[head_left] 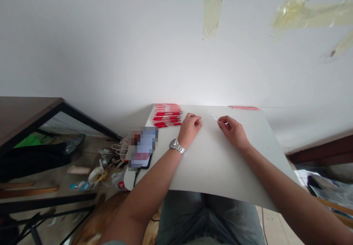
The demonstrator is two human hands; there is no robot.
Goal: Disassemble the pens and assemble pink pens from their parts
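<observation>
Seated work at a white board [220,168], viewed from the head, forearms extended over the lap. The right hand [232,130] grasps a slim pale rod [214,118], possibly a pen refill, in a pinch between thumb and forefinger, with the remaining fingers curled beneath. The rod projects up and to the left, toward the other hand, with its free end in the air above the board. Holding it near the fingertips favours fine control of that free end, and a firm but light pinch limits wobble.

The left hand [190,127], with a steel wristwatch [177,146] on its wrist, is raised on its edge with the fingertips drawn together. Whether they hold anything small or meet on nothing cannot be told from this view. The two hands stand apart, facing each other across a stretch of bare board, which gives both room to work.

Rows of red pens [167,114] lie side by side along the far left edge of the board, just beyond the left hand. A pink strip [244,108] lies along the far right edge. A smartphone [142,147], its screen obscured, rests at the left edge with a black cable [136,177] trailing down.
</observation>
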